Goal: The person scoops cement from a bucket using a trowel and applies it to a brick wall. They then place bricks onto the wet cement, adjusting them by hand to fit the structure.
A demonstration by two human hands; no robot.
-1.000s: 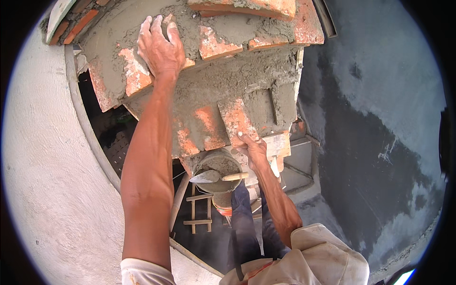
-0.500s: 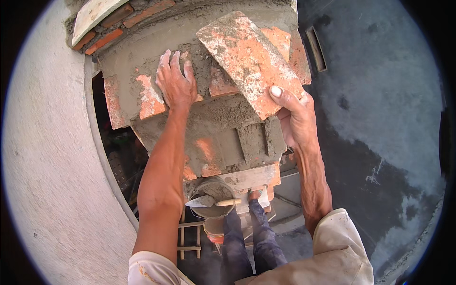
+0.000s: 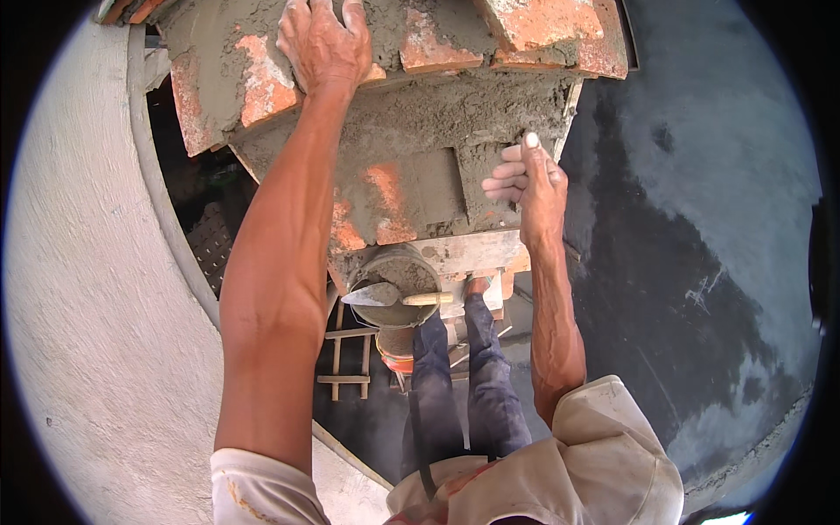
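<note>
My left hand point(image 3: 324, 42) rests on the mortar-smeared brick course at the top, fingers spread and holding nothing. Beside it lies a flat brick point(image 3: 266, 83) partly covered in grey mortar. My right hand point(image 3: 532, 179) is empty, its fingers apart and thumb up, over the right side of the mortared lower step point(image 3: 420, 118). Beyond it, a loose flat brick point(image 3: 542, 19) lies on other bricks at the upper right, partly cut off by the view's edge. Another brick point(image 3: 433, 44) is set in the mortar between my hands.
Below the step stands a bucket of mortar point(image 3: 372, 261) with a trowel point(image 3: 424, 299) across it. A second bucket point(image 3: 395, 348) and a wooden ladder-like frame point(image 3: 352, 380) are lower down. A curved plastered wall point(image 3: 114, 306) borders the left; a dark floor point(image 3: 665, 289) lies far below right.
My right hand has let go of the flat brick, now lying on the bricks at the upper right, and drawn back from it. The view has shifted; my left hand stays on the brick course.
</note>
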